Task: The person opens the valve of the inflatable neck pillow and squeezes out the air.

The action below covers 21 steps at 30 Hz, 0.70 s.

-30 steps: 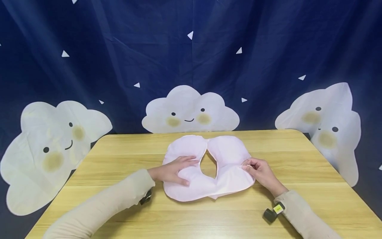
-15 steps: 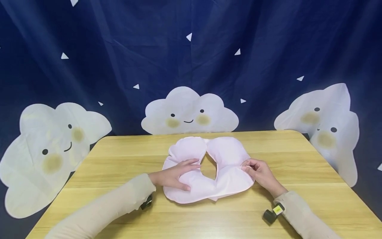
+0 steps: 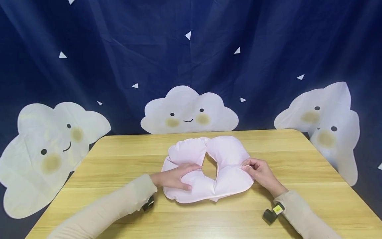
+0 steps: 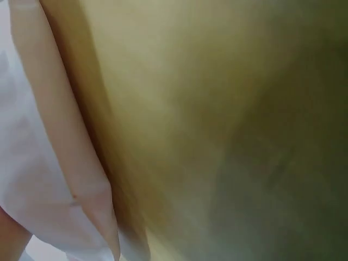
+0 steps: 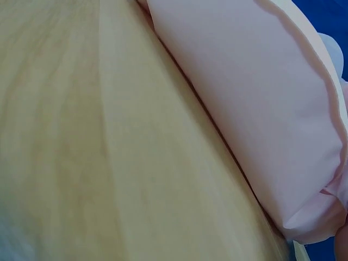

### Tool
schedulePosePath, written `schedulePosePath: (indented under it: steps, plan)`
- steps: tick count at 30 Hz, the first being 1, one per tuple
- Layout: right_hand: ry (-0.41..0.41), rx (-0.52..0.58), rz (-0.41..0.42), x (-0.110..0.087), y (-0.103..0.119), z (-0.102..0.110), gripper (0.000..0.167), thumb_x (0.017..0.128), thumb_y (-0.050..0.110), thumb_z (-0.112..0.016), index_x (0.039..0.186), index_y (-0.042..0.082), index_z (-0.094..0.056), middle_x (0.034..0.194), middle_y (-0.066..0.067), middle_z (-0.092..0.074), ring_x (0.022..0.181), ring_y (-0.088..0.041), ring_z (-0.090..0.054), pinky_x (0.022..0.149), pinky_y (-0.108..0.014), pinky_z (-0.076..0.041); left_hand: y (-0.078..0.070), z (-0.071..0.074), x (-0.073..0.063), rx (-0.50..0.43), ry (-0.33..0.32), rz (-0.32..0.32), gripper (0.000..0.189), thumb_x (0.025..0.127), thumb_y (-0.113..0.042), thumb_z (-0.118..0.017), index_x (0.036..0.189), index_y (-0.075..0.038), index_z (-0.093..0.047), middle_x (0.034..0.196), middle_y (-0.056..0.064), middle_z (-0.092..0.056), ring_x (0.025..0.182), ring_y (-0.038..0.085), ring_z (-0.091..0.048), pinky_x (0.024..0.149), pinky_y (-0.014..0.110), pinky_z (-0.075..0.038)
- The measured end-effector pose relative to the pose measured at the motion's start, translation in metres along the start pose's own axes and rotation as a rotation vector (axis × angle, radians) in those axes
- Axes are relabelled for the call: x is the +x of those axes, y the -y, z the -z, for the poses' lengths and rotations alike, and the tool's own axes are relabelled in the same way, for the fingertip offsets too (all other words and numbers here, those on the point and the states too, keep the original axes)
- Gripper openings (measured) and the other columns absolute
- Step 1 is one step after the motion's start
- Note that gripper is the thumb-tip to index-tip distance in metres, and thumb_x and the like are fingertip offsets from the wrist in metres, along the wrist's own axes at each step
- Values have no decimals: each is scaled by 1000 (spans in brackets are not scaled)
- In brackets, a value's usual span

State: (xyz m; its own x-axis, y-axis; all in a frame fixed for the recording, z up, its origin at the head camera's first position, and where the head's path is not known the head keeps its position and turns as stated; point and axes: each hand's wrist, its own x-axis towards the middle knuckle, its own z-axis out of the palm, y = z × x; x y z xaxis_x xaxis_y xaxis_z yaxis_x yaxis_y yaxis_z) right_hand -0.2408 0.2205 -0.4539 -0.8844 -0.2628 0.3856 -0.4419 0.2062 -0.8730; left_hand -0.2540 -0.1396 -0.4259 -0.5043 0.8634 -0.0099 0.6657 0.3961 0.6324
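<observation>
A pale pink inflatable neck pillow [image 3: 229, 149] lies on the table, with a hole in its middle. My left hand [image 3: 176, 176] presses flat on its left lobe, fingers reaching to the hole and thumb spread toward the near side. Creases and a sunken fold run out from under that hand. At the right edge my right hand [image 3: 262, 172] pinches a small bit of the pillow between thumb and fingers; the pinched bit is mostly hidden. The pillow's side fills part of the left wrist view, and its puffed underside [image 5: 244, 98] shows in the right wrist view.
The wood-grain table [image 3: 134, 212] reaches back to a dark blue curtain [image 3: 191, 59] printed with white smiling clouds. A small black device with a yellow label [image 3: 278, 208] sits on the right wrist. Both arms wear beige sleeves.
The pillow's left lobe has puckered and sunk under my left hand, which has shifted slightly right and pressed in. My right hand holds its place on the right edge.
</observation>
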Motion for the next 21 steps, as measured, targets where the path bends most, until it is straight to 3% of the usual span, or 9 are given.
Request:
schedulePosePath:
  steps: [9, 16, 21]
  plan:
    - [5, -8, 5, 0, 3, 0, 5, 85, -10, -60, 83, -8, -64, 79, 13, -64, 71, 1, -55, 56, -17, -46, -4, -10, 2, 57, -32, 30, 71, 84, -36, -69, 143, -13, -37, 148, 10, -32, 139, 26, -24, 114, 45, -18]
    - [1, -51, 23, -1, 30, -4, 5, 84, -12, -60, 81, -9, -63, 76, 12, -64, 69, 1, -54, 55, -17, -44, -7, -12, 4, 91, -43, 39, 72, 82, -39, -70, 142, -13, -39, 146, 11, -33, 136, 27, -27, 112, 48, -20]
    - [4, -57, 5, -1, 34, -4, 4, 84, -11, -61, 81, -9, -63, 76, 12, -64, 68, 1, -54, 55, -17, -45, -5, -15, 5, 125, -44, 50, 73, 81, -42, -70, 141, -14, -40, 145, 10, -36, 135, 26, -29, 112, 47, -22]
